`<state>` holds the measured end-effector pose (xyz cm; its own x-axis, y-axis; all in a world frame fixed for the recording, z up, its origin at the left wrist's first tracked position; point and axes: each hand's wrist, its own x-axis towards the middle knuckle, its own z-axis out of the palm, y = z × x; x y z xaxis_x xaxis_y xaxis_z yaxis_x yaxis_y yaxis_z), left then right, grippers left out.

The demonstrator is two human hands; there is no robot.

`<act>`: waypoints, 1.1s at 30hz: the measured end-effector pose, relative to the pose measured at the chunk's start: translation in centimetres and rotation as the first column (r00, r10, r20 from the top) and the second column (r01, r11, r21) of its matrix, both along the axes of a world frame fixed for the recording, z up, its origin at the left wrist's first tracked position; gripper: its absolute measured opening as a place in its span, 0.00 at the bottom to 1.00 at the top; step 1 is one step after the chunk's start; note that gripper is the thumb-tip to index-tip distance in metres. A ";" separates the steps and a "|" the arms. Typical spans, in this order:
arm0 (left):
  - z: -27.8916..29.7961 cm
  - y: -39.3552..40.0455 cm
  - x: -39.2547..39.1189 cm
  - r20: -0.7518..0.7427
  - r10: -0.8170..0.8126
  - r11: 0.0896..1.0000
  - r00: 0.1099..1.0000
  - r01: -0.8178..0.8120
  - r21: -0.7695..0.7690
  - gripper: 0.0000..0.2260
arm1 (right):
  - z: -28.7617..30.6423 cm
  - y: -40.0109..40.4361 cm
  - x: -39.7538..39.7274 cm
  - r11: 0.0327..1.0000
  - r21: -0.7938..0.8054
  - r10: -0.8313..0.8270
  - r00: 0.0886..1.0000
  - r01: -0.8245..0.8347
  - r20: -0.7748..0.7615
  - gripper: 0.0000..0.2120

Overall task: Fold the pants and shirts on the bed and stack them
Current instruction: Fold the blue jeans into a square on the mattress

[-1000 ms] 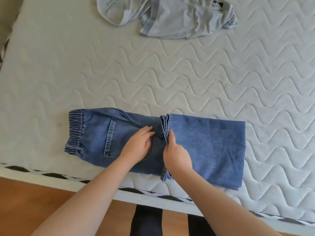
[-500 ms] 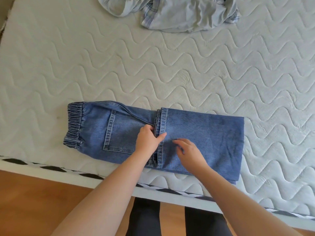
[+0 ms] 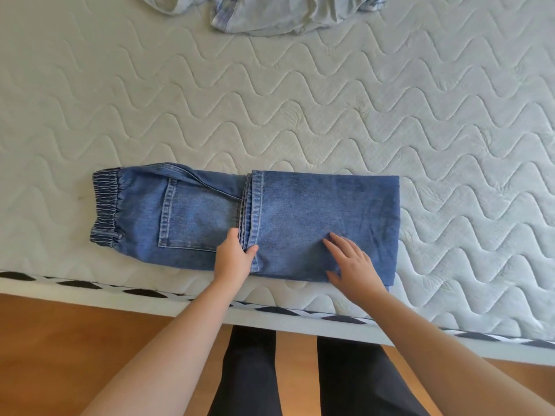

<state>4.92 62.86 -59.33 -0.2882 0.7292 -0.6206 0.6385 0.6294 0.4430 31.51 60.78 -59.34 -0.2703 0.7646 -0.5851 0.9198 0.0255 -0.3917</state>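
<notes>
Left hand (image 3: 233, 257): thumb lying over the stitched leg hems (image 3: 251, 211), the other fingers tucked at the hems' left side, pinching that stacked edge near its close end. Right hand (image 3: 350, 261): fingers straight and spread, palm down, pressing flat on the folded-over leg panel of the blue jeans (image 3: 315, 217).

Jeans are lying crosswise near the front edge of the mattress (image 3: 300, 115), folded lengthwise, legs doubled back so the hems are sitting about mid-length. Elastic waistband (image 3: 105, 205) is pointing left; a back pocket (image 3: 192, 217) is showing between waistband and hems. The fold edge is sitting at the right.

A pale blue-grey shirt heap (image 3: 270, 13) is lying crumpled at the far edge, well apart from the jeans, partly cut off by the frame.

Bare forearms are reaching in from below. Dark trouser legs (image 3: 249, 373) are standing on the wooden floor (image 3: 75, 334) beside the bed's checked trim (image 3: 144, 293).
</notes>
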 end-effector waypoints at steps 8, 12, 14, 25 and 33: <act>2.8 2.7 4.4 -0.265 -0.249 0.856 0.932 0.340 0.389 0.23 | 1.0 -2.5 2.8 0.678 0.056 -0.717 0.676 0.733 -0.171 0.12; 2.2 7.1 10.1 -0.197 -0.564 0.728 0.802 0.595 0.341 0.21 | 1.3 -3.5 4.9 0.142 -0.150 -0.989 0.134 0.978 -0.064 0.18; 1.4 9.3 13.3 -0.179 -0.671 0.650 0.720 0.687 0.325 0.22 | 1.0 -4.4 5.6 -0.006 -0.237 -1.000 -0.005 0.971 0.005 0.22; -1.9 19.1 24.1 0.006 -0.821 0.570 0.571 0.820 -0.061 0.23 | -0.7 -5.7 5.9 -0.438 -0.754 -0.789 -0.611 0.490 0.061 0.25; -2.2 18.8 26.4 -0.012 -0.881 0.474 0.474 0.880 -0.029 0.09 | -1.0 -8.2 6.5 -0.428 -0.626 -0.820 -0.571 0.652 -0.033 0.12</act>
<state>31.28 81.63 -61.54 0.4858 0.5977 -0.6378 0.8703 -0.2628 0.4166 38.06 52.60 -60.31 0.3607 0.1163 -0.9254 -0.7040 -0.6169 -0.3519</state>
